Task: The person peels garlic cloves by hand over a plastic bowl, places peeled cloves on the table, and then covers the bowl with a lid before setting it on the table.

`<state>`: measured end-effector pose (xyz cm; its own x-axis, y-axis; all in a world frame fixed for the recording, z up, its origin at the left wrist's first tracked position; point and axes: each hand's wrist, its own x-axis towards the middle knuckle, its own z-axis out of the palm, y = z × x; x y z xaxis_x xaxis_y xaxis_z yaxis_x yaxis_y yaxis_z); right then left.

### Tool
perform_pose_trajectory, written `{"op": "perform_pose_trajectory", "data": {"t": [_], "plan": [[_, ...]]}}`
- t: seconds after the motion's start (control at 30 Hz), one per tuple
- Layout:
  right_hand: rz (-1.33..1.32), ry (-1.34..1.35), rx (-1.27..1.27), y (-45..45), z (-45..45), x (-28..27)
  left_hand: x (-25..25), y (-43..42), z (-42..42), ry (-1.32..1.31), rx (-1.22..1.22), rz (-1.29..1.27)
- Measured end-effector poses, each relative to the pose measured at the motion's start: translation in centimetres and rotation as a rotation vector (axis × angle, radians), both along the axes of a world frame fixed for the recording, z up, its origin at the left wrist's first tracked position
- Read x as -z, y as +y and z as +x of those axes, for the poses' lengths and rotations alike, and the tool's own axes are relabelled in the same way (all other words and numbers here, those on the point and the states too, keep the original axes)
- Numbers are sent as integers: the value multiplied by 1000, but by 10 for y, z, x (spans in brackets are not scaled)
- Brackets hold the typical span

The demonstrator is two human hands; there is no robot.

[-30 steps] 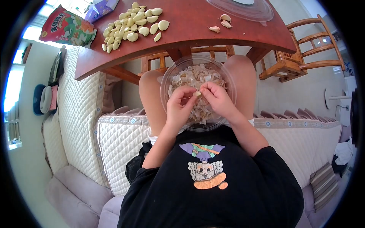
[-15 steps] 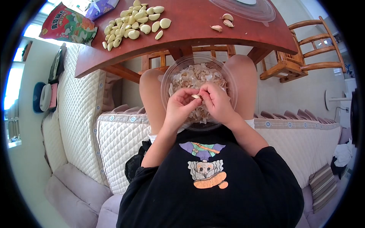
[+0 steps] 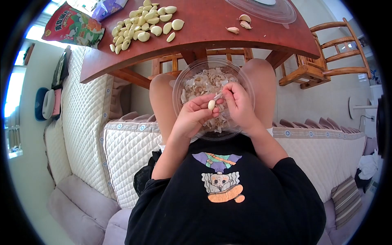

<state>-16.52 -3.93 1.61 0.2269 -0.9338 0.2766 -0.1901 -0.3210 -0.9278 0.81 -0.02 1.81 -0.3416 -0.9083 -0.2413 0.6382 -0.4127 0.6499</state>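
My left hand (image 3: pixel 193 114) holds a pale garlic clove (image 3: pixel 211 105) at its fingertips, above a clear plastic bowl (image 3: pixel 178 87) set between my thighs. Close by on the right, my right hand (image 3: pixel 239 107) pinches a thin strip of garlic skin (image 3: pixel 219 96) beside the clove. Dry, papery garlic skins (image 3: pixel 206 81) fill much of the bowl. On the table, a pile of peeled garlic cloves (image 3: pixel 141 24) lies to the left. Several unpeeled garlic cloves (image 3: pixel 245 25) rest on the right.
The red-brown wooden table (image 3: pixel 204 34) has its curved edge just beyond the bowl. A red and green snack bag (image 3: pixel 75 27) and a purple packet (image 3: pixel 108 8) stand at its left. A clear plastic lid (image 3: pixel 277 14) lies at back right. A wooden chair (image 3: pixel 322 61) stands right.
My right hand has drawn slightly right and up, pulling a strip of skin from the clove. The left hand's fingers have straightened, and more of the pale clove shows.
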Motion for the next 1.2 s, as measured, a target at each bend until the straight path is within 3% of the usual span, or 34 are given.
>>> {"op": "perform_pose_trajectory", "data": {"t": [0.2,0.3,0.4,0.57,0.8,1.0,1.2], "plan": [[-21,-43,64,-2,-1,4,6,-1,3,72,-4,32],[-49,40,39,-6,-8,-3,5,-1,5,86,-65,74],[-350,293,38,-12,-11,-16,8,1,8,107,-88,95],[-444,427,33,-13,-12,-7,9,0,11,221,-52,138],[-488,502,62,-13,-12,-1,7,1,9,151,-64,107],[-414,500,14,-9,-13,-10,6,3,6,52,-100,58],[-361,274,-60,-4,-5,-17,9,3,4,13,-116,24]]}}
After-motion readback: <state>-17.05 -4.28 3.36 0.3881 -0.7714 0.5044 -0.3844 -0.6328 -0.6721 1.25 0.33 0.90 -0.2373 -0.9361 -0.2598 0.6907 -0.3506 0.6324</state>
